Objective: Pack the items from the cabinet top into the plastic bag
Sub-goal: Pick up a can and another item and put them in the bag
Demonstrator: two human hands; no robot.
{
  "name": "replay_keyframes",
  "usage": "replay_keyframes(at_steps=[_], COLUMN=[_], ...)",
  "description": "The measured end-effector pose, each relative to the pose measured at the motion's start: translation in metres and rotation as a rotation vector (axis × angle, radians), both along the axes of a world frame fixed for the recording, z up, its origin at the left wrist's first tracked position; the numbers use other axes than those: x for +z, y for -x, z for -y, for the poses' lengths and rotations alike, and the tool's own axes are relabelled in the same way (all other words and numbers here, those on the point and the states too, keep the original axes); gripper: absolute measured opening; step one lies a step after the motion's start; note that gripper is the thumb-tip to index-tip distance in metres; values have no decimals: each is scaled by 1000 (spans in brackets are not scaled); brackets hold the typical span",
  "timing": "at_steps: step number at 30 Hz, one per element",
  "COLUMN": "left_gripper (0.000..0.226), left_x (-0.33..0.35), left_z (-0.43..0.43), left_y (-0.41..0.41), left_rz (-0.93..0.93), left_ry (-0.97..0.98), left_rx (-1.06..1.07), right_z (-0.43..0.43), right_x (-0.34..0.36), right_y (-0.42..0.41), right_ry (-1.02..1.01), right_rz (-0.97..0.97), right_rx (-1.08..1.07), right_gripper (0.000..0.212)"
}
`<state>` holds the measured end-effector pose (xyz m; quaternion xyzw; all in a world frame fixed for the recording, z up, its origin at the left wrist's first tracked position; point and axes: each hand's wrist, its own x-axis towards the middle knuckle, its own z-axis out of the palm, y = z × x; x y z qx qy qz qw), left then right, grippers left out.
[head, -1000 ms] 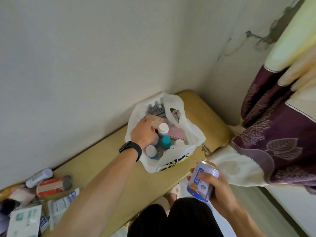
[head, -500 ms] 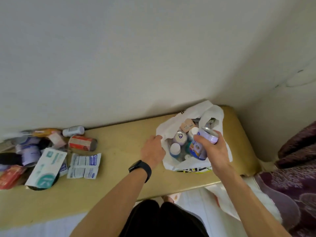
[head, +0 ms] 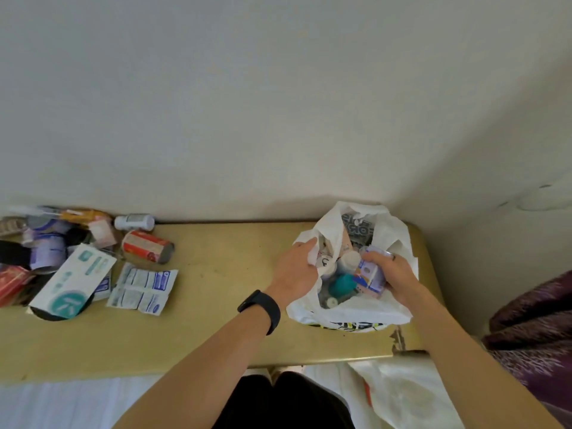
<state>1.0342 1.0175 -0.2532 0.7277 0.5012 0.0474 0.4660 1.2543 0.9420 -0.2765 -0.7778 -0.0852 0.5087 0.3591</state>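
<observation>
A small can (head: 370,274) is held in the mouth of the plastic bag (head: 349,314) at the cabinet top's (head: 216,274) right end, gripped by the right hand (head: 394,274). The bag's rim is pinched by the left hand (head: 297,267). Release is judged the next move, then a reach to the left-end pile (head: 72,281).

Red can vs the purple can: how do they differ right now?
Label: the red can is red and white; the purple can is lilac with blue and orange. Place: the red can lies on its side on the cabinet top, untouched; the purple can is gripped by the right hand inside the plastic bag. Both are cylindrical cans.
</observation>
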Motion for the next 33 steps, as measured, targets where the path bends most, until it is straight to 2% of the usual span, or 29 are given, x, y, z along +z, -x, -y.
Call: replay_keyframes(at_steps=[6, 9, 11, 12, 14, 16, 18, 20, 22, 25, 27, 30, 32, 33], left_gripper=[64, 68, 73, 78, 93, 101, 83, 51, 37, 51, 56, 62, 73, 78], left_x=[-1, -6, -6, -6, -8, -9, -10, -8, -9, -13, -14, -23, -31, -33], left_z=[-3, -2, 1, 4, 11, 13, 13, 13, 14, 15, 13, 12, 16, 16], left_y=[-4, 1, 1, 0, -3, -5, -7, -9, -14, -21, -23, -19, -12, -8], left_rz=[-35, -102, -156, -213, -349, -384, -382, -448, -568, -727, -769, -827, -834, -835], left_ry=[-2, -21, -46, -115, -391, -641, -750, -718, -645, -602, -617, -647, -675, -658], left_rx=[-10, -49, -72, -106, -250, -444, -624, -813, -882, -804, -784, -861, -813, -761], right_z=[22, 32, 33, 31, 25, 18, 16, 19, 21, 21, 24, 33, 39, 42], right_x=[-13, -14, -21, -23, -29, -32, -34, -40, -46, -52, -54, -52, -40, -32], right_y=[-42, -54, -55, -53, -46, -35, -24, -18, -18, -23, -24, -26, -33, -38], right_ry=[217, 240, 206, 186, 151, 141, 152, 167, 173, 254, 305, 212, 225, 325], right_rz=[524, 590, 576, 563, 527, 499, 525, 618, 751, 929, 960, 824, 886, 968], right_rx=[11, -56, -25, 7, 69, 150, 287, 432, 560, 731, 801, 763, 826, 923], right_gripper=[76, 89, 87, 85, 83, 80, 78, 82, 86, 68, 61, 71, 91, 103])
